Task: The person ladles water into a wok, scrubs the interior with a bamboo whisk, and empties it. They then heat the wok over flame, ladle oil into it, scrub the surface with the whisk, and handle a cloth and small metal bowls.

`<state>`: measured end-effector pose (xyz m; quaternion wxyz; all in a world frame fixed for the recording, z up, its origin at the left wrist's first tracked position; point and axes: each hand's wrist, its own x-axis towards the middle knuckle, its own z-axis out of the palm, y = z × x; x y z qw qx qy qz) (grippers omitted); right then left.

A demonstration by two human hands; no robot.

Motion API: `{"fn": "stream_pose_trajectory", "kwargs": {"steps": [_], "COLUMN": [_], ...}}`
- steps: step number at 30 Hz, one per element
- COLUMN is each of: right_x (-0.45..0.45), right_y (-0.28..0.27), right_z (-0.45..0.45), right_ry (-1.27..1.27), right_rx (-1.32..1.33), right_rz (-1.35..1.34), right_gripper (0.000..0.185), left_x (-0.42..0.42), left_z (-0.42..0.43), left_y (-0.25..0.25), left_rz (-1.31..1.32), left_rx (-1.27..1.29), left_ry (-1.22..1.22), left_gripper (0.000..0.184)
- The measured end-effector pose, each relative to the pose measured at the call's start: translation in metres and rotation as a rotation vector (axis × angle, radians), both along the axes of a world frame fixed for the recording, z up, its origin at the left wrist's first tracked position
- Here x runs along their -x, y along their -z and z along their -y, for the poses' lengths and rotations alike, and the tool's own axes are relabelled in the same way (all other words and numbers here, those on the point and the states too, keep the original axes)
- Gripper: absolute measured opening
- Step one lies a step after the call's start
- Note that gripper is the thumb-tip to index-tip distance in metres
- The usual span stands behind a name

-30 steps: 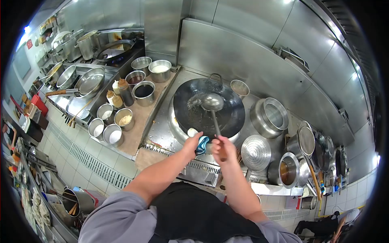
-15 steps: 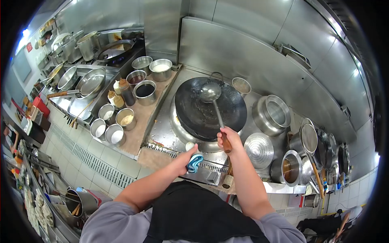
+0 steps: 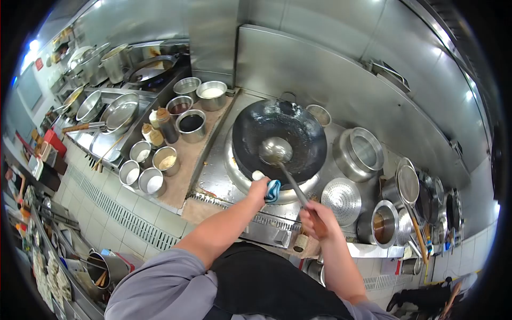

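My right hand (image 3: 320, 220) is wrapped round the wooden handle of a steel ladle (image 3: 277, 150). The ladle's bowl rests low inside a black wok (image 3: 306, 125). A little liquid and pale foamy patches show on the wok's inner wall. My left hand (image 3: 260, 191) is closed on a folded blue and white cloth (image 3: 273, 190) at the wok's near rim; whether it grips the rim through the cloth is hidden. A small white rounded bit (image 3: 258, 175) shows above the left fingers; I cannot tell if it is part of the cloth.
Left of the wok, several steel pots hold sauces and powders, including a dark sauce pot (image 3: 191, 124), beside squeeze bottles (image 3: 166, 128). On the right are a perforated strainer (image 3: 341, 200), stacked steel bowls (image 3: 362, 152) and a pot of brown liquid (image 3: 382, 224). A small pot (image 3: 319, 114) stands behind.
My left hand and the cloth moved forward to the wok's near rim. My right hand drew back and right, bringing the ladle bowl lower in the wok. Pale foamy patches now show in it.
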<state>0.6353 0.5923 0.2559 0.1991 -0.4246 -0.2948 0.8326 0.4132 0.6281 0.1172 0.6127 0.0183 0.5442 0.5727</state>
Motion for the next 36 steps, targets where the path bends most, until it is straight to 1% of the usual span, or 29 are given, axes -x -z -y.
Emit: {"fn": "stream_pose_trajectory", "kwargs": {"steps": [1, 3, 5, 6, 9, 11, 12, 13, 14, 15, 17, 18, 19, 20, 21, 23, 25, 26, 27, 28, 29, 30, 31, 33, 34, 36], "right_x": [0.007, 0.03, 0.055, 0.067, 0.085, 0.083, 0.079, 0.072, 0.066, 0.064, 0.062, 0.065, 0.056, 0.066, 0.076, 0.085, 0.081, 0.074, 0.061, 0.043, 0.032, 0.023, 0.015, 0.0, 0.0, 0.001], "right_y": [0.004, 0.016, 0.045, 0.044, 0.03, 0.015, 0.004, -0.007, -0.012, -0.013, -0.019, -0.017, 0.004, 0.012, 0.015, 0.028, 0.056, 0.043, 0.059, 0.065, 0.041, 0.008, -0.007, -0.021, -0.022, -0.024], "right_z": [-0.013, -0.038, -0.058, -0.053, -0.022, 0.014, 0.03, 0.043, 0.049, 0.043, 0.02, 0.003, -0.024, -0.041, -0.047, -0.053, -0.049, -0.033, -0.026, -0.017, 0.002, 0.021, 0.032, 0.044, 0.041, 0.027], "right_ry": [0.041, 0.058, 0.191, 0.231, 0.268, 0.292, 0.282, 0.241, 0.202, 0.199, 0.14, 0.169, -0.042, 0.098, 0.206, 0.238, 0.196, 0.163, 0.17, 0.136, 0.073, 0.011, 0.0, -0.061, -0.057, 0.107], "right_rx": [0.17, 0.134, 0.153, 0.059, -0.199, -0.159, -0.157, -0.093, -0.028, -0.025, 0.098, 0.188, 0.182, 0.225, 0.129, -0.16, -0.403, -0.453, -0.548, -0.682, -0.621, -0.566, -0.573, -0.365, -0.364, 0.031], "right_rz": [-0.159, -0.327, -0.428, -0.332, -0.009, 0.114, 0.115, 0.084, 0.053, 0.057, -0.041, -0.095, -0.242, -0.261, -0.292, -0.048, 0.188, 0.374, 0.527, 0.498, 0.539, 0.578, 0.575, 0.369, 0.365, -0.04], "right_gripper": [0.019, 0.01, 0.011, 0.011, 0.011, 0.011, 0.011, 0.011, 0.011, 0.011, 0.012, 0.015, 0.017, 0.017, 0.016, 0.04, 0.061, 0.066, 0.067, 0.07, 0.07, 0.07, 0.07, 0.066, 0.066, 0.045], "left_x": [0.001, 0.004, 0.005, 0.007, 0.014, 0.022, 0.026, 0.029, 0.029, 0.027, 0.025, 0.02, 0.015, 0.012, 0.008, 0.003, 0.008, 0.01, 0.014, 0.017, 0.021, 0.027, 0.031, 0.04, 0.045, 0.047], "left_z": [0.0, 0.001, 0.006, 0.008, 0.014, 0.029, 0.036, 0.044, 0.045, 0.04, 0.029, 0.019, 0.012, 0.005, 0.007, 0.012, 0.016, 0.021, 0.024, 0.028, 0.031, 0.034, 0.039, 0.05, 0.061, 0.067], "left_y": [0.002, 0.0, -0.011, -0.015, 0.009, 0.007, 0.0, -0.006, -0.01, -0.01, -0.012, -0.015, -0.019, -0.009, -0.01, -0.016, -0.026, -0.036, -0.035, -0.033, -0.031, -0.034, -0.033, -0.032, -0.039, -0.037], "left_rz": [0.054, 0.087, 0.098, 0.072, 0.164, 0.141, 0.137, 0.132, 0.162, 0.18, 0.216, 0.211, 0.206, 0.201, 0.199, 0.067, 0.039, 0.068, 0.086, 0.104, 0.122, 0.188, 0.223, 0.291, 0.347, 0.347], "left_rx": [-0.016, 0.001, 0.022, 0.022, -0.059, -0.067, -0.074, -0.082, -0.072, -0.072, -0.07, -0.024, 0.02, 0.021, 0.022, 0.023, -0.003, -0.009, -0.02, -0.031, -0.041, -0.044, -0.053, -0.071, -0.102, -0.121], "left_ry": [0.025, 0.06, 0.085, 0.109, 0.131, 0.244, 0.287, 0.331, 0.302, 0.29, 0.266, 0.19, 0.115, 0.081, 0.088, 0.06, 0.057, 0.043, 0.045, 0.046, 0.048, 0.112, 0.155, 0.245, 0.294, 0.372], "left_gripper": [0.018, 0.017, 0.017, 0.018, 0.035, 0.044, 0.048, 0.053, 0.054, 0.055, 0.056, 0.048, 0.043, 0.028, 0.028, 0.016, 0.012, 0.012, 0.015, 0.019, 0.022, 0.028, 0.037, 0.054, 0.059, 0.067]}}
